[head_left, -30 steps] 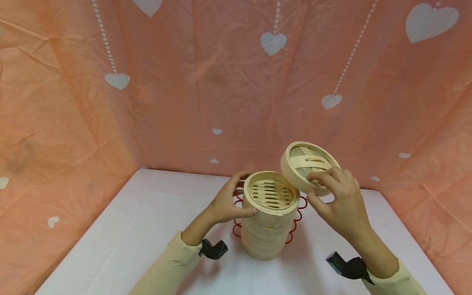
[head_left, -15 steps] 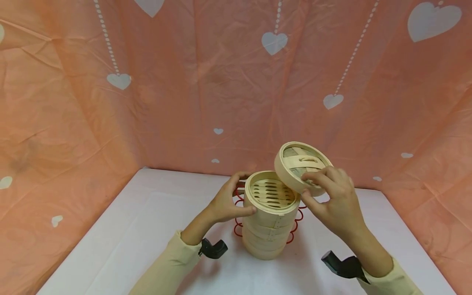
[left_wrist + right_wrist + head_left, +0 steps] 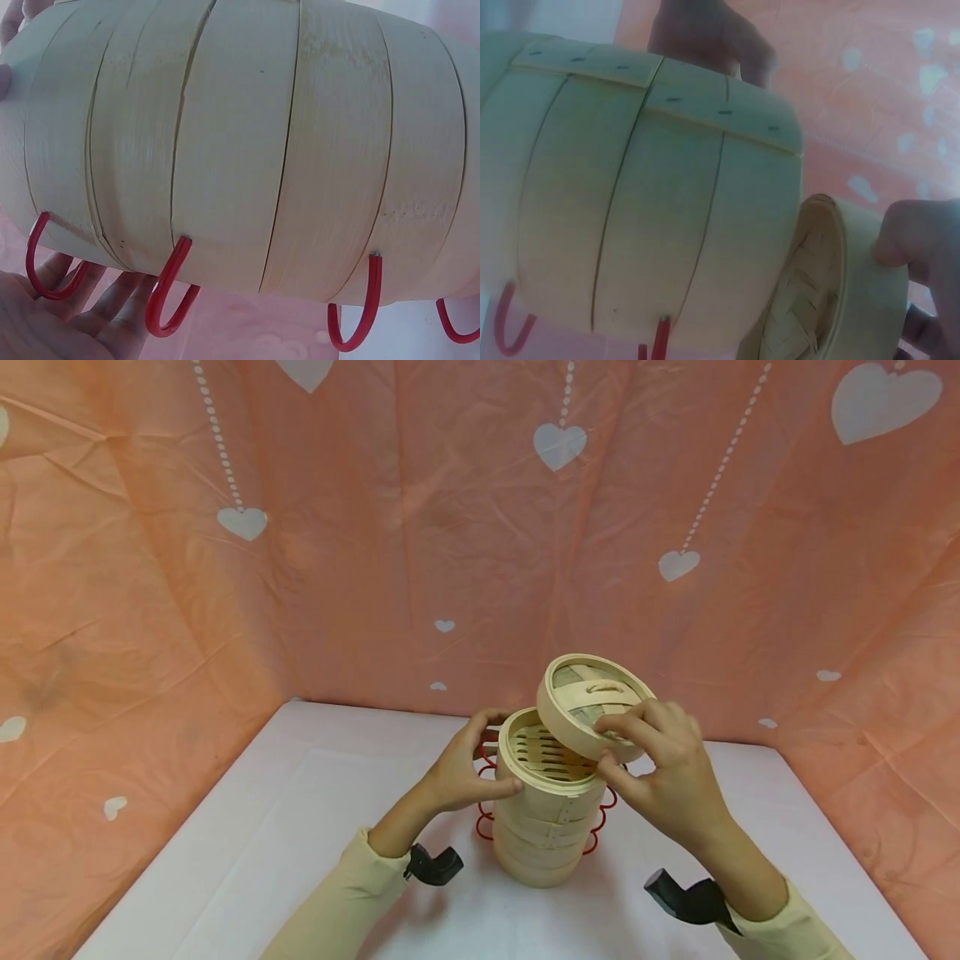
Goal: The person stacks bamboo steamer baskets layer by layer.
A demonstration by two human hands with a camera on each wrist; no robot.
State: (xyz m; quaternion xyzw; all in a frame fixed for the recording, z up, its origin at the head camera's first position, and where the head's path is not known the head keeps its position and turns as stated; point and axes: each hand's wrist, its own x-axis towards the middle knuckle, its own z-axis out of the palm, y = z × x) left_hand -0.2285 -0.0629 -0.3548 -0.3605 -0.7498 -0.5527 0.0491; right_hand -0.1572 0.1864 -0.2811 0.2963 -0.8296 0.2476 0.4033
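A stacked bamboo steamer stands upright on the white table, its slatted top tier partly uncovered. Red looped handles run down its sides. My left hand grips the upper tier from the left, thumb in front and fingers round the back. Tilted above the right part of the opening is the round lid with a small cord loop on top. My right hand pinches the lid's right edge between thumb and fingers. The right wrist view shows the woven underside of the lid close to the stack's rim.
The white table ends at a peach cloth backdrop printed with hearts, which rises at the back and both sides. A black wrist mount sits on the left wrist, another black mount on the right.
My right hand has carried the lid leftward, so it now overlaps more of the steamer's opening. The left hand and the stack stay in place.
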